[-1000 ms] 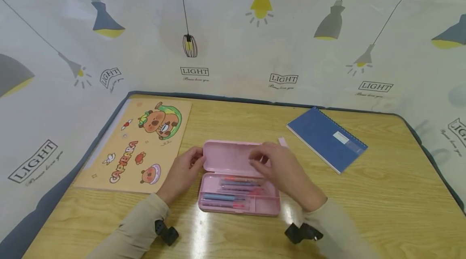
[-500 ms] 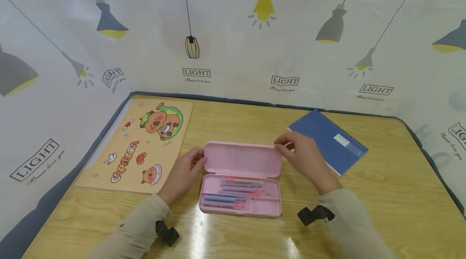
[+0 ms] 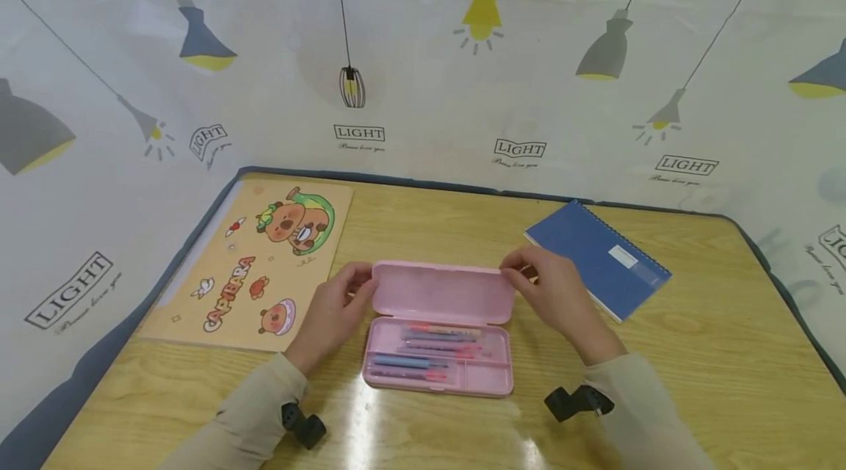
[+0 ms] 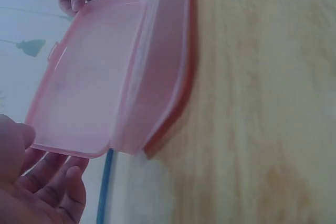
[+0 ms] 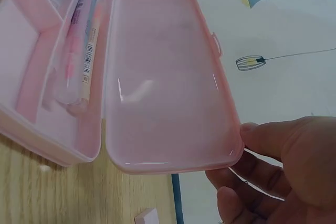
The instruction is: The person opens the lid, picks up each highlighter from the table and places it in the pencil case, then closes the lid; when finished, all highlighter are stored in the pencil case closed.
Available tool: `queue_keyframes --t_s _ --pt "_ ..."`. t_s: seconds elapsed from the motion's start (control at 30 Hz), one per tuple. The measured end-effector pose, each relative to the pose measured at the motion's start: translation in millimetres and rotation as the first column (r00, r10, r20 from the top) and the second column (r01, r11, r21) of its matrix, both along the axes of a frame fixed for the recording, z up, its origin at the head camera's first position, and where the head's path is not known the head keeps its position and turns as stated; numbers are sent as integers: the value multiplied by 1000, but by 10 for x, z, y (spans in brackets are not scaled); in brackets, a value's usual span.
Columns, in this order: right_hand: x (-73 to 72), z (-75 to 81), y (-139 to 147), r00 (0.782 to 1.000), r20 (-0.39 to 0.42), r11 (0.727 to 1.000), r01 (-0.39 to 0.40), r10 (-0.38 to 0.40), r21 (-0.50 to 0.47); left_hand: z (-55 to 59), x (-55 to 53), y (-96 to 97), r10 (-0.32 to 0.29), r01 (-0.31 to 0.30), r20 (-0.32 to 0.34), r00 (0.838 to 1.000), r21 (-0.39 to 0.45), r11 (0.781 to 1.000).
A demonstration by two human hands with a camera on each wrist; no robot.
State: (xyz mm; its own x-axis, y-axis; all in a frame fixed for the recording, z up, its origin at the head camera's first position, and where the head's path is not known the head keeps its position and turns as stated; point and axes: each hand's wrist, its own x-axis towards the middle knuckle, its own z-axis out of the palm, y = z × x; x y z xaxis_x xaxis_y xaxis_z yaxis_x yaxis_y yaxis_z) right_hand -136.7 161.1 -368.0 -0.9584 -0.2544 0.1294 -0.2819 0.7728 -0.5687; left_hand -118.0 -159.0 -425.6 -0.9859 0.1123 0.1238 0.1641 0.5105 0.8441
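Observation:
A pink pencil case [image 3: 487, 377] lies on the table with its lid [image 3: 443, 294] swung up on the far side. Several pens [image 3: 406, 362] in pink, blue and purple lie in its two long compartments. My left hand [image 3: 337, 308] pinches the lid's left corner, thumb on the inner face and fingers behind, as the left wrist view shows. At the opposite corner my right hand [image 3: 548, 297] pinches the lid between thumb and fingers. In the right wrist view the lid [image 5: 163, 77] leans back, its inside bare.
A capybara-print folder [image 3: 244, 272] lies at the left. The blue spiral notebook [image 3: 595, 257] is at the back right, partly behind my right hand. A small pale pink block [image 5: 147, 216] sits on the table behind the lid. A lamp-print curtain [image 3: 423, 59] surrounds the table.
My right hand has moved right from above the case to the lid's right corner and now pinches it. My left hand has stayed at the left corner.

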Motion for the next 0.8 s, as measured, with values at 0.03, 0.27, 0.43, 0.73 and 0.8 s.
queue_keyframes --t_s 0.03,0.27,0.43,0.73,0.8 --pt "28 -5 5 1000 -10 1000 -8 8 -4 11 12 -5 2 -2 -20 1000 6 1000" --pt "277 -2 66 988 -114 994 -108 109 20 66 155 -94 -55 39 -208 977 -79 996" --pt "483 -17 125 954 -200 975 -219 224 45 111 338 -213 -235 177 -315 919 -201 963" --pt "821 -208 144 891 -261 921 -317 372 228 98 579 -290 -557 292 -431 710 -539 790" --pt "859 -272 119 882 -255 907 -333 397 258 63 612 -289 -579 275 -443 684 -579 767"
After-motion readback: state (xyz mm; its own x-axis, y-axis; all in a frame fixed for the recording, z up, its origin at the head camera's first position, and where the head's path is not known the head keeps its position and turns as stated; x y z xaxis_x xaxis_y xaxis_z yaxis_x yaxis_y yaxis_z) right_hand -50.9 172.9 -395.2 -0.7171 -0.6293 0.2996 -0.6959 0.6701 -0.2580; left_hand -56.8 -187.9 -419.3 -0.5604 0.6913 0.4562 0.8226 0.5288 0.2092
